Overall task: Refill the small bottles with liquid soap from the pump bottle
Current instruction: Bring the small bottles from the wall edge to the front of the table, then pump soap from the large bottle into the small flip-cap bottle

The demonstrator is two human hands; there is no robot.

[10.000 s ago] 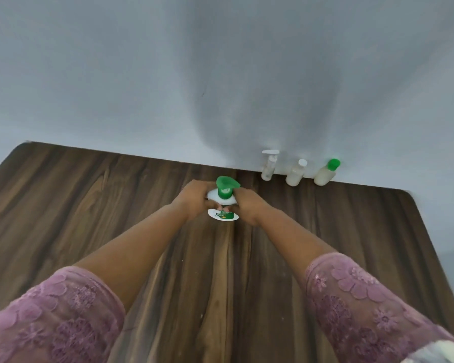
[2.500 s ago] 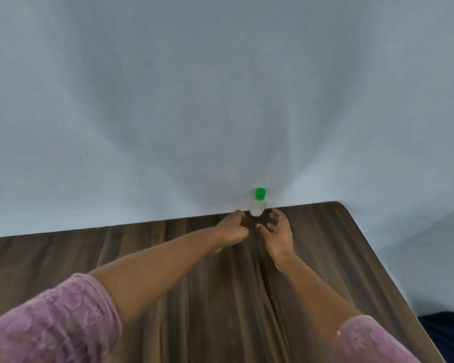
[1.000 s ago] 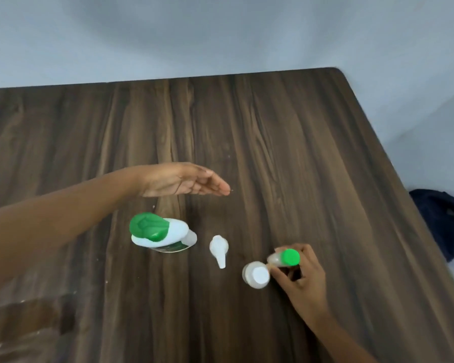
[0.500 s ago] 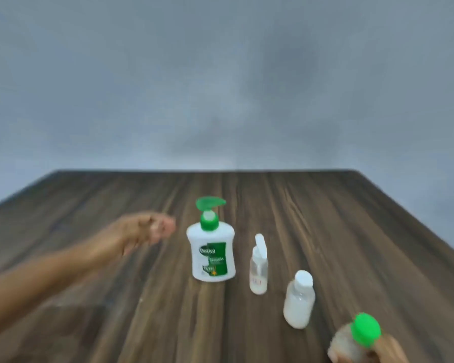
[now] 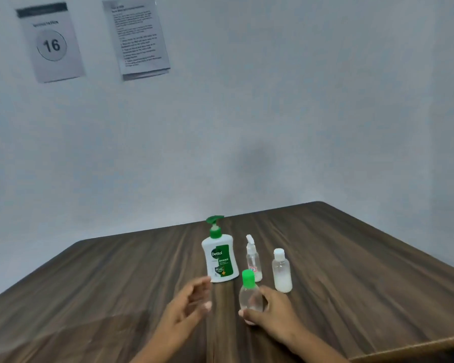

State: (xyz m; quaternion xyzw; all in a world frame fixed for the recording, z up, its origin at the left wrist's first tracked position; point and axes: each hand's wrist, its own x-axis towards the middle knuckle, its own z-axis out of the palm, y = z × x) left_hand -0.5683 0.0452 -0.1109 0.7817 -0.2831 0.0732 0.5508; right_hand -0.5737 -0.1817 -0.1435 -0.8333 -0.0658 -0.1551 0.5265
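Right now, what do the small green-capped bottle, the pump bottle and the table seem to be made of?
The green-capped bottle, held in the right hand, is likely clear, glossy plastic: you can see through its body. The pump bottle looks like smooth, opaque white plastic with a printed green label. The table shows dark wood grain with a faint sheen; whether it is solid wood or laminate, I cannot tell.
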